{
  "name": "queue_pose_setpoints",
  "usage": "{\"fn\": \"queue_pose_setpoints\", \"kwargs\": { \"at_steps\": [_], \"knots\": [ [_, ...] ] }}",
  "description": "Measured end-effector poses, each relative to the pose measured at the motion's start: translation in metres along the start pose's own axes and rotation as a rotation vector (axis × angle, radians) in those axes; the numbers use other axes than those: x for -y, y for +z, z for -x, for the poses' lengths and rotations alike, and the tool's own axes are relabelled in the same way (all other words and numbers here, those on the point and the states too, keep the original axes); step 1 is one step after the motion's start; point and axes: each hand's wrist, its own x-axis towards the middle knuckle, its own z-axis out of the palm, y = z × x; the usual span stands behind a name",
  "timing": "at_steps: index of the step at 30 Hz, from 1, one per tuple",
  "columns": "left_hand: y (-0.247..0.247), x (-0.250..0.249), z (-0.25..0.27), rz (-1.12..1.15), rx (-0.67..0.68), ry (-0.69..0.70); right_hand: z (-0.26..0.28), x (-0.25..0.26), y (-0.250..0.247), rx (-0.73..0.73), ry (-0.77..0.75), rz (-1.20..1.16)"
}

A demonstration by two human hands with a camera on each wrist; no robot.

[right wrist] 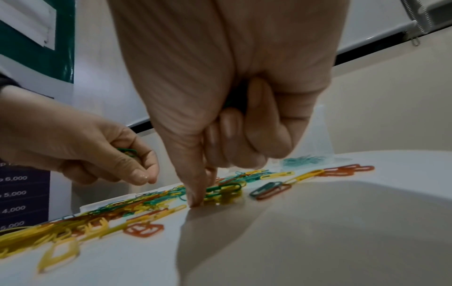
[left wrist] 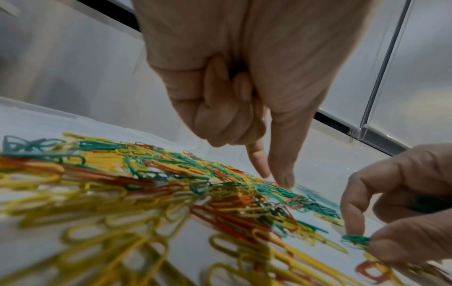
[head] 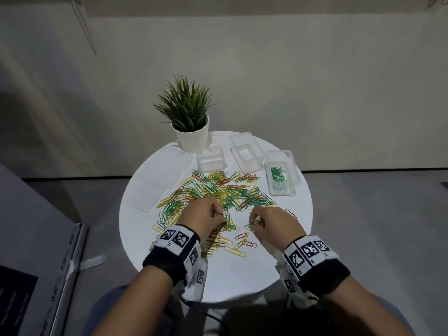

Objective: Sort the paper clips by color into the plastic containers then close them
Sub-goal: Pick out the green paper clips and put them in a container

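On a round white table [head: 278, 263], seen from above by the head camera, a loose spread of yellow, green and red paper clips [head: 218, 190] covers the middle. Both hands work at the near edge of the spread, close together but apart.

The left hand [head: 203, 219] has its index finger and thumb stretched down onto the clips, while the other fingers curl into the palm. From the right wrist view a few green clips [right wrist: 127, 151] show inside that curl; how many is hidden by the fingers.

The right hand [head: 274, 223] pinches a green clip [head: 252, 224] between thumb and fingertip, low over the table. Its other fingers are folded in, and something dark green shows in the palm, too shadowed to make out.

At the far side stand three clear plastic containers: one [head: 212, 158] beside a potted plant [head: 188, 115], a middle one [head: 247, 154], and a right one [head: 281, 174] with green clips in it. Their clear walls blur into the white table, so edges are hard to trace. Two clear lids [head: 155, 185] lie flat at left, barely visible.

Both wrist views are blurred near the lens.
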Motion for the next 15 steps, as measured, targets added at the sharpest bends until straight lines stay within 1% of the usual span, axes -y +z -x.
{"fn": "queue_pose_setpoints", "kwargs": {
  "at_steps": [3, 5, 7, 9, 12, 14, 15],
  "knots": [
    [-0.003, -0.003, -0.002, -0.029, 0.057, 0.003, -0.003, 0.007, 0.001, 0.026, -0.013, 0.011],
    [-0.001, -0.006, -0.002, -0.056, 0.115, 0.059, -0.004, 0.009, -0.002, 0.014, -0.014, -0.078],
    [0.003, -0.008, -0.001, -0.125, 0.174, 0.115, -0.006, 0.005, -0.006, -0.011, -0.005, -0.287],
    [0.007, -0.008, -0.002, -0.189, 0.192, 0.147, -0.006, 0.002, -0.012, -0.043, 0.014, -0.505],
    [0.008, -0.007, -0.004, -0.171, 0.199, 0.157, -0.002, 0.001, -0.020, -0.047, 0.101, -0.776],
    [0.008, -0.007, -0.005, -0.143, 0.204, 0.172, 0.001, -0.001, -0.022, -0.012, 0.186, -0.968],
    [0.008, -0.007, -0.005, -0.115, 0.196, 0.174, 0.002, -0.002, -0.023, 0.003, 0.221, -1.019]
  ]
}}
